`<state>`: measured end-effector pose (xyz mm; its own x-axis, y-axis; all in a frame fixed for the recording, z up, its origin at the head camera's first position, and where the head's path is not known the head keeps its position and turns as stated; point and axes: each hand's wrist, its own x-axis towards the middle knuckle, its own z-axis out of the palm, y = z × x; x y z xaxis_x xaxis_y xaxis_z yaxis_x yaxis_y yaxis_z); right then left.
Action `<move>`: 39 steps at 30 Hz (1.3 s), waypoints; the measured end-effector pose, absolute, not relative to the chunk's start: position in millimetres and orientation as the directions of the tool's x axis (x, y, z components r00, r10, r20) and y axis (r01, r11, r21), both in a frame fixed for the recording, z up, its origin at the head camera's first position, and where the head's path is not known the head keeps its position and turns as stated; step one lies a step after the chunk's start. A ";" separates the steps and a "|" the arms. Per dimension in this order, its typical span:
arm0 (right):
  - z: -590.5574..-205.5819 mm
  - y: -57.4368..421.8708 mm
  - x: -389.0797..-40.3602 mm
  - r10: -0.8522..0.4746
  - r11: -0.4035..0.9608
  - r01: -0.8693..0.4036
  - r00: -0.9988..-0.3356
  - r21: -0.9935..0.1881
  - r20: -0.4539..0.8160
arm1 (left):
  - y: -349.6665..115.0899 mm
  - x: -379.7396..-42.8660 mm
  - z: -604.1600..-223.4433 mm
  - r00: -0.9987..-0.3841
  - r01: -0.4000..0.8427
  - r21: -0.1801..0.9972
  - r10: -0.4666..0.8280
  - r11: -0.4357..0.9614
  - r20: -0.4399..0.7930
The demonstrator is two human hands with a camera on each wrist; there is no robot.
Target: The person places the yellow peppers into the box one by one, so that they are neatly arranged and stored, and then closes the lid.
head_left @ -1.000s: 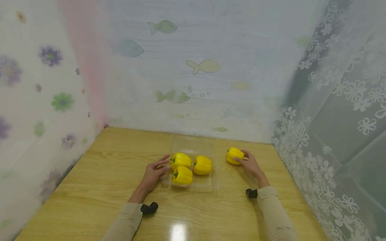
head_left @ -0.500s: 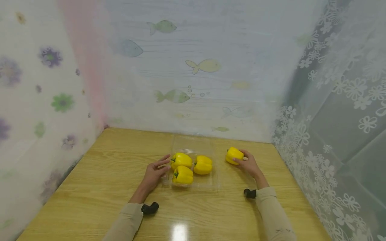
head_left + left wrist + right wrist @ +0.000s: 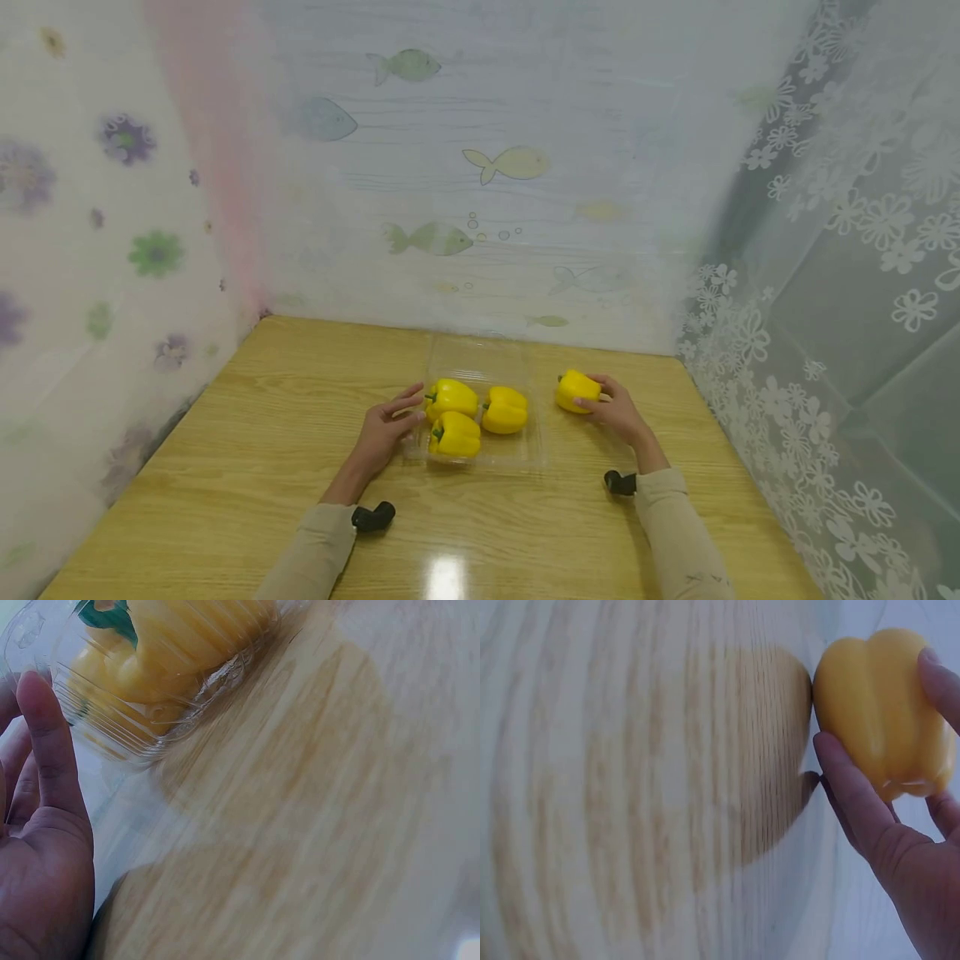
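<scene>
Sheet with purple and green flowers on white (image 3: 123,250), hung along the left side of the frame.

Light-wood-grain table (image 3: 225,450), across the lower frame.

Left hand (image 3: 385,435), lower centre-left, beige-sleeved: fingers loosely spread and gripping nothing, tips at the left wall of the container, apparently touching it.

Clear plastic hinged container (image 3: 517,448), centre, on the table; lid (image 3: 477,358) laid back toward the wall. Contents, three glossy yellow bell peppers with green stems: rear-left pepper (image 3: 453,398); front-left pepper (image 3: 457,436), overlapping it in view; right pepper (image 3: 506,410). Bare floor shows at the tray's lower right.

Fourth yellow bell pepper (image 3: 576,392), right of centre, outside the container and apart from it, stem end facing left. Whether its underside touches the table cannot be told.

Right hand (image 3: 618,410), right of centre: thumb and fingers curved round the fourth pepper's blunt end, holding it.

Step in hand, by judgement: bringing the last pepper to the container, left hand steadying. Next move probably calls for a lift over the right rim, then lowering into the lower-right gap without nudging the others.
</scene>
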<state>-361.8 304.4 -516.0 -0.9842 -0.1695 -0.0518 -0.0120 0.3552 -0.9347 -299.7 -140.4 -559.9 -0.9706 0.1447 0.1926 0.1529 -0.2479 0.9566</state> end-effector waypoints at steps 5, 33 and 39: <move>-520.0 306.9 -360.3 -0.210 0.296 -0.012 -0.976 -0.955 -0.052 | -140.2 -299.6 -560.5 -0.970 0.151 0.953 0.148 -0.264 0.195; -515.4 305.5 -350.7 -0.304 0.212 -0.089 -0.953 -0.973 0.021 | -140.0 -303.5 -561.6 -0.970 0.137 0.946 0.154 -0.295 0.189; -516.3 300.9 -346.2 -0.312 0.214 -0.119 -0.949 -0.970 0.048 | -139.7 -302.4 -562.0 -0.969 0.132 0.941 0.159 -0.311 0.188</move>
